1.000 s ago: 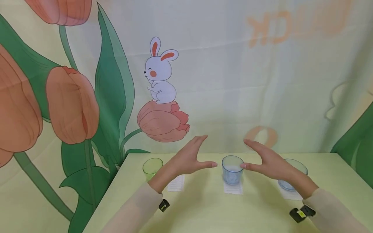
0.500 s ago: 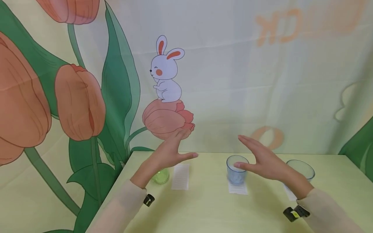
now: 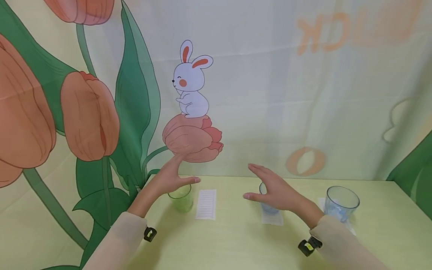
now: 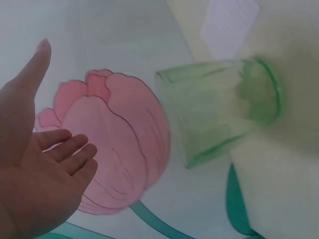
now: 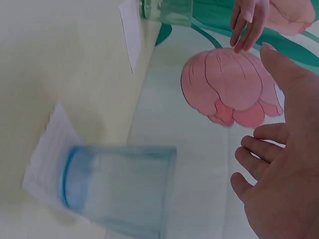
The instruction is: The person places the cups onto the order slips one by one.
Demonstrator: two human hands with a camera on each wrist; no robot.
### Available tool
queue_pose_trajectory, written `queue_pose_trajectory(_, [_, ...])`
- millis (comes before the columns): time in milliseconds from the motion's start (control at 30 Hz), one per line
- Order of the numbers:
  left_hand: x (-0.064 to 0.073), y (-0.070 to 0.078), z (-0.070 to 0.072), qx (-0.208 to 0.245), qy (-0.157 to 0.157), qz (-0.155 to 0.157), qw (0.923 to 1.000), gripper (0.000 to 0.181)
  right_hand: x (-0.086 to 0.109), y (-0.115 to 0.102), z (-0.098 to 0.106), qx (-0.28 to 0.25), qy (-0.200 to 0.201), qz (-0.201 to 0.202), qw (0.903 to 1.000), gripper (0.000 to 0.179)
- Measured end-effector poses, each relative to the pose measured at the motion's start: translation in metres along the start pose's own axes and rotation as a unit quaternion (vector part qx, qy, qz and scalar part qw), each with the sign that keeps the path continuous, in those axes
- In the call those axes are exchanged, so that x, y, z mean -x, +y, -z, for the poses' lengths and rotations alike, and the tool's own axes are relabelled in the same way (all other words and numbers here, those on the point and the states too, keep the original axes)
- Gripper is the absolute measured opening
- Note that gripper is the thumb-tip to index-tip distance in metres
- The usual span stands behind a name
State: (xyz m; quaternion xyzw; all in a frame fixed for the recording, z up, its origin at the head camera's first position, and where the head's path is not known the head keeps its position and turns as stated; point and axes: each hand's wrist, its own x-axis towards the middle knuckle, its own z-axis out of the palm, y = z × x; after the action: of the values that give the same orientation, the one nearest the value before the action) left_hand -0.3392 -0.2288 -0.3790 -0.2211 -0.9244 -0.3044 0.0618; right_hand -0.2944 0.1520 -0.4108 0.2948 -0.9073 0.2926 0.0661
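Observation:
My left hand [image 3: 168,178] hovers over the table's back left, thumb and fingers spread, holding nothing. Near it stands a green glass [image 3: 182,198], upright; the left wrist view shows this green glass [image 4: 219,109] apart from the fingers. My right hand [image 3: 275,191], likewise spread and holding nothing, hangs in front of a blue glass [image 3: 263,187] and hides much of it in the head view. In the right wrist view the blue glass [image 5: 119,186] stands on a lined paper slip [image 5: 45,164], a gap away from the palm.
A wider clear bluish glass [image 3: 342,202] stands at the right on another paper slip [image 3: 351,228]. Right of the green glass lies a lined paper slip [image 3: 206,204]. Behind the pale yellow table [image 3: 219,247] hangs a cloth [image 3: 253,93] printed with tulips and a rabbit.
Both hands have moved left. The left hand has gone from right of the green glass to just above it; the right hand now overlaps the blue glass and no longer covers the wider glass.

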Motion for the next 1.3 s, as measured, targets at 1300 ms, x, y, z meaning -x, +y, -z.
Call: queue_pose_trajectory(1300, [0.041, -0.083, -0.017, 0.101, -0.083, 0.089, 0.9874, 0.088, -0.06, 0.001, -0.149, 0.008, -0.104, -0.01, 0.9945, 0.091])
